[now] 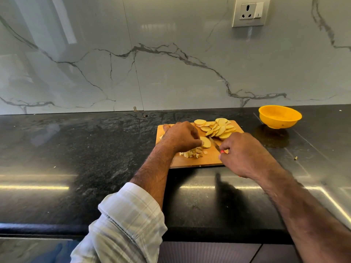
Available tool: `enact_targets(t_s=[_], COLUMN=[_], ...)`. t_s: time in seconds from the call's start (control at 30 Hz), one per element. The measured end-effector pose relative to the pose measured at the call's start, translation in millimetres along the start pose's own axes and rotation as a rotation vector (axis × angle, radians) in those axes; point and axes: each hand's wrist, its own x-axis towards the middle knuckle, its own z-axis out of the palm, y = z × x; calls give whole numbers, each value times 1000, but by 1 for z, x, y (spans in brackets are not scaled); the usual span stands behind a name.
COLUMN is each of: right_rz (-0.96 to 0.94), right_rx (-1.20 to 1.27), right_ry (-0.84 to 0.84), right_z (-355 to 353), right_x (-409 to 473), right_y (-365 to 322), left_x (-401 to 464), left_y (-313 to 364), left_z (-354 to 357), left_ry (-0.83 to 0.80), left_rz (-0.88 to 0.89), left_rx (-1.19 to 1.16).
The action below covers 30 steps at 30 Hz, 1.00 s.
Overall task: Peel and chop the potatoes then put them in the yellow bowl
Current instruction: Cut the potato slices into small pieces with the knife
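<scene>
A person is standing at a dark stone counter [85, 149], looking down at a wooden chopping board [199, 160] lying just right of centre. The left hand [181, 136] is resting on the board's 9 o'clock side, its fingers curled and pinching a potato slice [206, 142] lying flat at mid-board. The right hand [245, 153] is sitting at the board's 4 o'clock corner, its fingers curled round a knife [216, 145] whose red handle is barely showing; the blade is pointing toward 11 o'clock, its tip just beside the held slice. A heap of potato slices [217, 128] is lying overlapped at the board's 1 o'clock corner. A small pile of chopped potato pieces [192, 153] is sitting at 6 o'clock of the left hand, near the board's front edge. The yellow bowl [280, 116] is standing on the counter at 2 o'clock of the board, well apart from it. A wall socket [250, 13] is showing on the marble backsplash [152, 73] at 12 o'clock.
</scene>
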Motion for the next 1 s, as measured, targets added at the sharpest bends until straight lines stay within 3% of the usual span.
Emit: enact_targets(t_s=[0.23,0.67,0.87,1.0], right_rz=[72,114,121,123], right_rx=[-45,-75,-72,-73], right_ry=[-76,-170,-153,-150], right_z=[-7,-13,-12,-14], right_x=[2,8,6,4], right_y=[19,15,14,13], left_x=[1,7,8,9], left_y=[28,17,24,18], left_z=[17,13,17,13], left_ry=[17,-97,-39,-98], left_rz=[-5,60,66,95], left_rx=[190,-28,-22,-75])
